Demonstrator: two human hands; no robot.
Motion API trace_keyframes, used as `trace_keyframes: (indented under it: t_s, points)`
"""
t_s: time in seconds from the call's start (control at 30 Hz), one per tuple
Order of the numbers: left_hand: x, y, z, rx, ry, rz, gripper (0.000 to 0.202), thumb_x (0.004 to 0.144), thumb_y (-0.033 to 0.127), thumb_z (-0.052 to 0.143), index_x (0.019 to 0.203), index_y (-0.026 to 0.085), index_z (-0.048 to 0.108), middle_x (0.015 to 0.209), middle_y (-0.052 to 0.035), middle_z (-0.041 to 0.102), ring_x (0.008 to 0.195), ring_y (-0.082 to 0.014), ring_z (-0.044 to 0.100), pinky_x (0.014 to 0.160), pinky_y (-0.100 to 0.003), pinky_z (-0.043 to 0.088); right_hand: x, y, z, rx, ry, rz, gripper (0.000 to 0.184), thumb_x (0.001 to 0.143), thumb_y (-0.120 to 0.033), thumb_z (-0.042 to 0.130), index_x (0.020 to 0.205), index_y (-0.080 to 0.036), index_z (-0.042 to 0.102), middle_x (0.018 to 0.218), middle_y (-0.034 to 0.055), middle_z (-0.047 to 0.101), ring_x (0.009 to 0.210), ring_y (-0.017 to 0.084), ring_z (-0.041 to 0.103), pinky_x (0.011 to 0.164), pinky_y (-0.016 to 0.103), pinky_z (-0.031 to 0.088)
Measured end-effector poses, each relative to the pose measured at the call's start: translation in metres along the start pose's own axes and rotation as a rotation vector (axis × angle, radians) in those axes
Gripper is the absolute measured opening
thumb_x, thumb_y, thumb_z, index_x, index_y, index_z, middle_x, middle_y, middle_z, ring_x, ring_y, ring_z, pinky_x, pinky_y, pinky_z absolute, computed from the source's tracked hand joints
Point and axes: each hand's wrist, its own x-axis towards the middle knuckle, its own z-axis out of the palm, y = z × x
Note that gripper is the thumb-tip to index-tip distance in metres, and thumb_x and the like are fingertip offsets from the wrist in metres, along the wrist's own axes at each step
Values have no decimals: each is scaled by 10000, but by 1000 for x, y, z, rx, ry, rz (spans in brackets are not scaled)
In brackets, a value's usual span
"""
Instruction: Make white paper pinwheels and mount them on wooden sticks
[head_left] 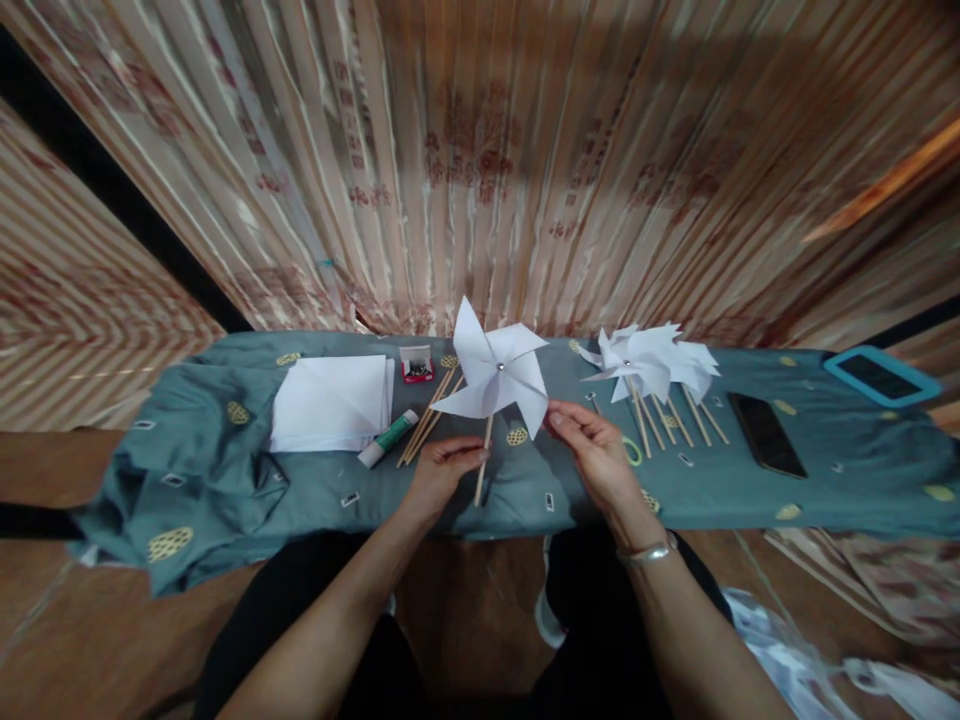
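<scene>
A white paper pinwheel (491, 375) with a silver pin at its centre stands upright on a thin wooden stick (484, 465). My left hand (442, 470) pinches that stick below the blades. At the lower right blade, the thumb and fingertips of my right hand (592, 440) close on the paper edge. Several more white pinwheels (652, 360) lie overlapping on the right, their sticks pointing toward me. Just beyond my right hand is a green loop handle (634, 452), partly hidden by the hand.
Left of my hands lie a stack of white paper (330, 405), a glue stick (388, 438), loose wooden sticks (431, 420) and a small red box of pins (417, 366). A phone (766, 435) and a blue-framed tablet (882, 375) rest on the green cloth (705, 500) at right. A curtain (480, 180) hangs behind.
</scene>
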Motion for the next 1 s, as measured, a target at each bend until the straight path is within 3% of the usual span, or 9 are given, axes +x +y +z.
trace_keyframes:
  t_s: [0.17,0.47,0.8,0.9,1.0]
  points:
    - [-1,0,1,-12,15,28,268,520,319,826,753,194,779,826,-55,773,824,-227,692,873,-361,512,-5,-1,10,79,-44,99,347,552,-444,872,821,-249,772,696,-7,738,643,127,640,651,249,513]
    - [-2,0,2,-22,17,26,250,516,299,817,736,189,780,785,-48,769,789,-217,690,857,-347,515,-9,2,25,118,-157,135,333,575,-463,861,820,-257,769,724,-11,747,679,134,657,706,258,514]
    - [-7,4,4,-36,-105,43,275,563,321,814,790,170,782,869,-72,774,934,-268,697,988,-403,458,-12,0,38,19,-259,108,331,618,-511,819,780,-229,755,712,4,745,641,132,650,715,269,523]
    - [-5,3,1,-53,-74,40,284,543,325,828,777,171,780,853,-66,774,907,-267,702,979,-414,466,-13,-2,35,-15,-264,106,338,613,-514,821,778,-226,758,682,11,742,648,142,659,696,276,528]
    - [-3,2,-3,-60,-6,38,297,508,321,847,760,179,780,833,-58,775,883,-262,705,954,-408,484,-11,-6,21,-60,-191,74,337,619,-513,817,780,-222,760,660,15,737,622,140,651,650,271,517]
